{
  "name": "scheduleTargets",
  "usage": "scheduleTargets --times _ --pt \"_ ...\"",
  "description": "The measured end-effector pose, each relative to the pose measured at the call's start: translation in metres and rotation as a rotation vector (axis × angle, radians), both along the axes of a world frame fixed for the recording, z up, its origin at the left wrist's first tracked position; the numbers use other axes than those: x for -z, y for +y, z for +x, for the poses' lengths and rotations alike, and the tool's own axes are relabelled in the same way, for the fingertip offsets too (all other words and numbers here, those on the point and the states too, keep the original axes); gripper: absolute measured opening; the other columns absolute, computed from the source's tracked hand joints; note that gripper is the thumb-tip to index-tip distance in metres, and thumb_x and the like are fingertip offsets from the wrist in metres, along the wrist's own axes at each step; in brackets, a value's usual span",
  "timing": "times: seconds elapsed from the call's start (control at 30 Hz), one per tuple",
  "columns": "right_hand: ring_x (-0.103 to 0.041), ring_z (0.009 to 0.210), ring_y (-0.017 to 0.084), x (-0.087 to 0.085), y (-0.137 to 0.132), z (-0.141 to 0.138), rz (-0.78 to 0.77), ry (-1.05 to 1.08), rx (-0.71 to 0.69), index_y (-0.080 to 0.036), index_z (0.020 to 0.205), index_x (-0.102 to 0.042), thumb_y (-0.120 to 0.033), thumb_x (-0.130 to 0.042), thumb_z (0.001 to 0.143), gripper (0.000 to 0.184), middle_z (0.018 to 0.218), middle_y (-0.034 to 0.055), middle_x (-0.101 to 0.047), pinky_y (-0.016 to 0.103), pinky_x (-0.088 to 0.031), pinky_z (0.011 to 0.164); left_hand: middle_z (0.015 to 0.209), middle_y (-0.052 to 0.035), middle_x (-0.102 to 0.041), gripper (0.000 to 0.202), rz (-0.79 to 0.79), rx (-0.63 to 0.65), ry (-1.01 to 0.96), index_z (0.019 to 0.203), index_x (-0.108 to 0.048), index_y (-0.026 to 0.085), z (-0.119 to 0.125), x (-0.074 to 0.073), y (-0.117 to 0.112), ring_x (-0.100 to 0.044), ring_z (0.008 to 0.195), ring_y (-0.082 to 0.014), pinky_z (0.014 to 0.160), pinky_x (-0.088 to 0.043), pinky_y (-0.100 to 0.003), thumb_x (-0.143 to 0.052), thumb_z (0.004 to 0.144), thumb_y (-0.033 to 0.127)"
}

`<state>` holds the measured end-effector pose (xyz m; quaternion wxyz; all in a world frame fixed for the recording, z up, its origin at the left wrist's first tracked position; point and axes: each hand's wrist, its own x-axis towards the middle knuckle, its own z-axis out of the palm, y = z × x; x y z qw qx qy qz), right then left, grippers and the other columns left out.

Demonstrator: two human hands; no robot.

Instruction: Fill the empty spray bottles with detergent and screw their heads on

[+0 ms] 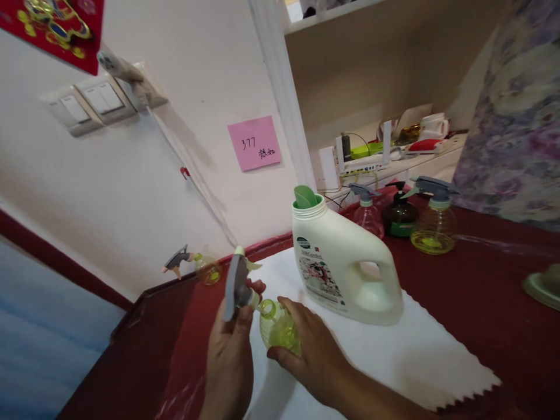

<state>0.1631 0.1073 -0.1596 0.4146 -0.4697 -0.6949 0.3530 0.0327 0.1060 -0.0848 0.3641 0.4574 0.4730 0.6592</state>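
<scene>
My left hand (pixel 231 350) grips a grey trigger spray head (pixel 237 286) by its pale green collar. Beside it, my right hand (pixel 312 350) is wrapped round a small yellow-green clear spray bottle (pixel 280 326), which tilts with its open neck toward the spray head. The head's collar is close to the neck; whether a tube runs into the bottle is hard to make out. Right behind my hands stands a large pale detergent jug (pixel 350 268), uncapped, with green plastic showing in its mouth (pixel 305 197).
A white cloth (pixel 420 350) lies on the dark red table (pixel 476 268). Other spray bottles (pixel 433 227) and a dark pump bottle (pixel 399 216) stand at the right. Another spray bottle (pixel 208 269) lies near the wall at left. A white cable (pixel 192 181) hangs down the wall.
</scene>
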Motion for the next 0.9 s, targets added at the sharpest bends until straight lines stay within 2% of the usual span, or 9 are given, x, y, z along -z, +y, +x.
scheduleTargets --times 0.1,0.2,0.4,0.63,0.9 --pt "-0.052 0.131 0.033 0.0 0.001 0.0 0.021 -0.005 -0.004 -0.016 0.148 -0.044 -0.029 -0.079 0.079 0.078 0.145 0.0135 -0.058 0.051 -0.04 0.11 0.12 -0.0076 -0.075 0.045 -0.115 0.101 0.072 0.121 -0.071 0.024 -0.009 0.031 -0.002 -0.068 0.116 -0.028 0.096 -0.055 -0.035 -0.077 0.085 0.05" --pt "-0.052 0.132 0.033 0.0 0.002 0.001 0.025 -0.012 -0.002 -0.017 0.148 -0.044 -0.03 -0.081 0.079 0.079 0.146 0.013 -0.057 0.052 -0.04 0.11 0.122 -0.0071 -0.075 0.044 -0.112 0.111 0.128 0.123 -0.07 0.025 -0.015 0.041 -0.002 -0.068 0.115 -0.0277 0.093 -0.055 -0.032 -0.075 0.087 0.05" --pt "-0.053 0.128 0.034 0.0 0.003 0.0 0.022 -0.012 0.001 -0.018 0.147 -0.044 -0.028 -0.082 0.077 0.08 0.144 0.0129 -0.058 0.053 -0.042 0.108 0.12 -0.0075 -0.075 0.037 -0.096 0.123 0.201 0.112 -0.071 0.022 -0.015 0.034 0.001 -0.069 0.111 -0.0283 0.081 -0.058 -0.029 -0.074 0.087 0.05" --pt "-0.054 0.127 0.032 0.0 0.004 0.0 0.033 0.022 0.002 -0.021 0.146 -0.044 -0.026 -0.083 0.077 0.08 0.142 0.0107 -0.059 0.052 -0.042 0.107 0.122 -0.009 -0.074 0.043 -0.116 0.154 0.22 0.119 -0.07 0.022 -0.012 0.029 0.004 -0.068 0.115 -0.0293 0.09 -0.058 -0.034 -0.073 0.087 0.052" --pt "-0.055 0.127 0.031 -0.001 0.004 0.001 0.035 0.021 -0.007 -0.02 0.145 -0.044 -0.028 -0.084 0.077 0.08 0.141 0.0111 -0.06 0.051 -0.042 0.106 0.13 -0.0088 -0.071 0.043 -0.126 0.195 0.224 0.126 -0.067 0.024 -0.016 0.032 0.006 -0.062 0.125 -0.0306 0.103 -0.051 -0.039 -0.071 0.09 0.048"
